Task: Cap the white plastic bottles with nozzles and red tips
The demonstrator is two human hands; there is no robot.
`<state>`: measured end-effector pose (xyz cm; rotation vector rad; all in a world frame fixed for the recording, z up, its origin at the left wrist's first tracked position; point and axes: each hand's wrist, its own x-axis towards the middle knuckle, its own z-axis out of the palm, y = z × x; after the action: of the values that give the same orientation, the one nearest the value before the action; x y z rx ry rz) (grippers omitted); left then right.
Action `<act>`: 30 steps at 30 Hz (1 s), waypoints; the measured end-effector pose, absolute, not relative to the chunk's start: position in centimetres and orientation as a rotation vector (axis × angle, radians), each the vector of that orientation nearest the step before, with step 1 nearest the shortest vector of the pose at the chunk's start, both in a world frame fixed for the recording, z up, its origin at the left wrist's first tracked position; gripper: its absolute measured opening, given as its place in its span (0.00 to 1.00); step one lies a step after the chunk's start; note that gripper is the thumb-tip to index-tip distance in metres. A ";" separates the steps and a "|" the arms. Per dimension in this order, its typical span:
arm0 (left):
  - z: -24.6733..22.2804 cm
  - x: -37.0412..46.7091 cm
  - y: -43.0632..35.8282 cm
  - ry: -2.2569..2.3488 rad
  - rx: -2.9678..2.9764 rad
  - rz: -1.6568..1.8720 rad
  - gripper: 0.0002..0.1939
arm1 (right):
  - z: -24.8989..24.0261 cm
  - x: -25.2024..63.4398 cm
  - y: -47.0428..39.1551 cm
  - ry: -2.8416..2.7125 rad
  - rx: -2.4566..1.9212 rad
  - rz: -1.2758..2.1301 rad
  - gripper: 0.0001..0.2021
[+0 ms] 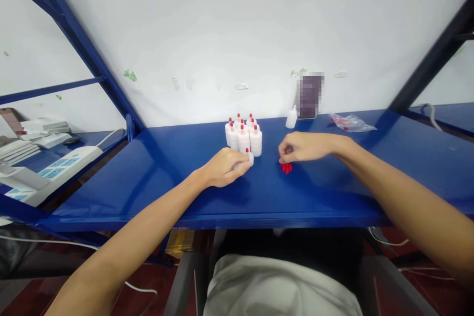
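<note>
My left hand (226, 167) is closed around a small white bottle (251, 158) with a red tip, just in front of a cluster of several white bottles (243, 138) with red tips. To the right, my right hand (298, 148) has its fingers curled together at a small pile of red caps (286, 169) on the blue table. Whether a cap is between those fingertips is hidden. A white bottle without a red tip (291, 118) stands farther back, leaning slightly in view.
A clear plastic bag (351, 122) with red pieces lies at the back right of the blue table (155, 177). A pixelated dark object (310, 96) leans on the wall. Blue frame posts rise at both sides; a white power strip (55, 173) is at the left.
</note>
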<state>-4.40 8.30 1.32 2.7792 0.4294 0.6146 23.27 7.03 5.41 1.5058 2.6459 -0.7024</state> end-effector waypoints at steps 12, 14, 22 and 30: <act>0.9 -4.5 8.6 0.412 2.685 0.693 0.25 | 5.5 23.3 7.3 2.577 1.589 -0.588 0.18; 0.9 -4.5 8.6 0.419 2.703 0.677 0.25 | 5.5 23.3 7.3 2.542 1.565 -0.615 0.18; 1.2 -4.3 8.5 0.457 2.704 0.639 0.27 | 5.3 23.5 7.5 2.698 1.521 -0.620 0.11; 0.5 -3.8 8.1 0.429 2.500 0.667 0.31 | 3.9 17.5 4.2 3.545 1.230 -0.547 0.05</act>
<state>-3.78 8.12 0.49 2.4997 0.4289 0.6670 17.47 4.23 3.90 1.2304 3.5449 -0.5468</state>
